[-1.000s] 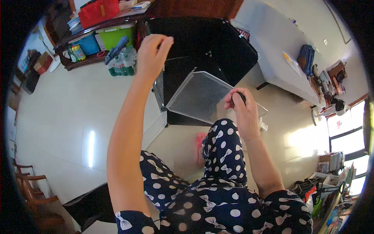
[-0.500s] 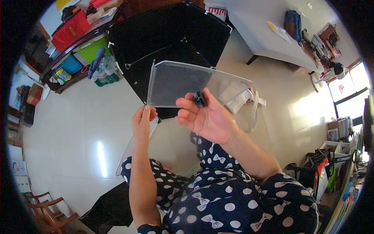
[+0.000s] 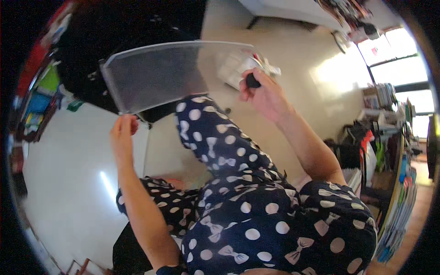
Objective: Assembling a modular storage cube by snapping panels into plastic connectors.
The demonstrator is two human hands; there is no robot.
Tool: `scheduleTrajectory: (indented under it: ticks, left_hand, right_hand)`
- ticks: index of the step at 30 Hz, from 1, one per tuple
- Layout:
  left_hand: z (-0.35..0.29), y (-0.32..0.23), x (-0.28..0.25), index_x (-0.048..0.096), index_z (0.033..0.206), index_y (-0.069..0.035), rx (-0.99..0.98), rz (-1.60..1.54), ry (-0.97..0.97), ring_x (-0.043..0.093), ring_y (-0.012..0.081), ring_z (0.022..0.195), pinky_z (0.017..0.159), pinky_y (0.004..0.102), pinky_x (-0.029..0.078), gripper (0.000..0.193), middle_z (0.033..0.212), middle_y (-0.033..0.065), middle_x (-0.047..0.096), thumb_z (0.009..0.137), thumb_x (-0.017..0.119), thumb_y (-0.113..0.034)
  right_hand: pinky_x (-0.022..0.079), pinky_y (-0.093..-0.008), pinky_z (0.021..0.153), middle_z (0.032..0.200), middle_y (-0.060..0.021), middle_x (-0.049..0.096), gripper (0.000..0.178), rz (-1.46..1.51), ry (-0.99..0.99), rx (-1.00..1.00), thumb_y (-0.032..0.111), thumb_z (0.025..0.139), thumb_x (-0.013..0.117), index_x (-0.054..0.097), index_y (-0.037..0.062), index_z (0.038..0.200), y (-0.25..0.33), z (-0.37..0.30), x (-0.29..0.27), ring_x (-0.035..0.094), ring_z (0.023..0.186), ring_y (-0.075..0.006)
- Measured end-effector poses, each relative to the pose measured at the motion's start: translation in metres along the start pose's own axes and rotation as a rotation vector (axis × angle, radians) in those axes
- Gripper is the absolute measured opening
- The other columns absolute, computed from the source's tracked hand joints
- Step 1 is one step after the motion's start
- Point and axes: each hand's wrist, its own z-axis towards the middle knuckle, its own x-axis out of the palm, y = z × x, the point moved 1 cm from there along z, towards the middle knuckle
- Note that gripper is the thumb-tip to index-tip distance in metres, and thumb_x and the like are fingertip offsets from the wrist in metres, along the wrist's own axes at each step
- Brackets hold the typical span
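Observation:
A see-through grey mesh panel (image 3: 153, 80) with a pale thin frame stands in front of me. My left hand (image 3: 122, 133) is closed in a pinch at the panel's lower left corner. In my right hand (image 3: 268, 98), raised beyond the panel's right side, is a small black plastic piece (image 3: 253, 81). The fingers curl around it, so its full shape is hidden. My knee, in dark polka-dot cloth, is bent up just below the panel's lower edge.
Behind the panel is a large black fabric structure (image 3: 87, 50). A white bag (image 3: 233, 66) lies on the tiled floor (image 3: 293, 50) past my right hand. Shelves with bright packages (image 3: 39, 103) line the left; stacked books and papers (image 3: 403, 211) are on the right.
The view has turned to the right, so the surroundings shift left. My right hand has closed further around the black piece. My left hand stays at the panel's corner.

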Motion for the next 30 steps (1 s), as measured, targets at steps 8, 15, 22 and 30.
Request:
scheduleTrajectory:
  ticks: [8,15,22,30]
  left_hand:
    - [-0.013,0.018,0.006,0.066,0.099,0.000,-0.143,0.096,0.018,0.061,0.0134,0.079,0.077,0.0284,0.051,0.032,0.087,0.0047,0.064,0.104,0.052,-0.029]
    - [-0.037,0.001,-0.033,0.064,0.095,0.001,-0.267,0.374,-0.072,0.057,0.0126,0.076,0.074,0.0265,0.050,0.031,0.080,0.0039,0.059,0.105,0.050,-0.025]
    - [-0.047,0.016,-0.069,0.064,0.090,0.001,-0.339,0.574,-0.008,0.060,0.0116,0.075,0.072,0.0261,0.053,0.033,0.079,0.0050,0.062,0.106,0.049,-0.024]
    - [-0.059,0.030,-0.095,0.066,0.092,0.002,-0.387,0.559,-0.112,0.062,0.0126,0.074,0.071,0.0265,0.053,0.032,0.080,0.0049,0.064,0.105,0.051,-0.024]
  right_hand:
    - [0.045,-0.0286,0.056,0.079,-0.0028,0.059,0.015,-0.721,-0.677,0.482,0.019,0.093,0.065,0.066,0.0051,0.096,-0.129,-0.049,-0.302,0.056,0.062,-0.0122]
    - [0.047,-0.0312,0.054,0.073,-0.0020,0.058,0.013,-0.463,-0.733,0.739,0.013,0.089,0.065,0.069,0.0057,0.099,-0.314,-0.009,-0.330,0.052,0.056,-0.0128]
    - [0.055,-0.0447,0.074,0.102,-0.0197,0.070,0.024,-1.053,-0.741,0.491,0.011,0.085,0.066,0.066,0.0011,0.107,-0.338,0.072,-0.307,0.067,0.077,-0.0367]
    - [0.049,-0.0487,0.095,0.114,-0.0251,0.064,0.030,-1.356,-0.586,0.506,0.013,0.083,0.067,0.062,-0.0006,0.109,-0.344,0.095,-0.299,0.061,0.104,-0.0439]
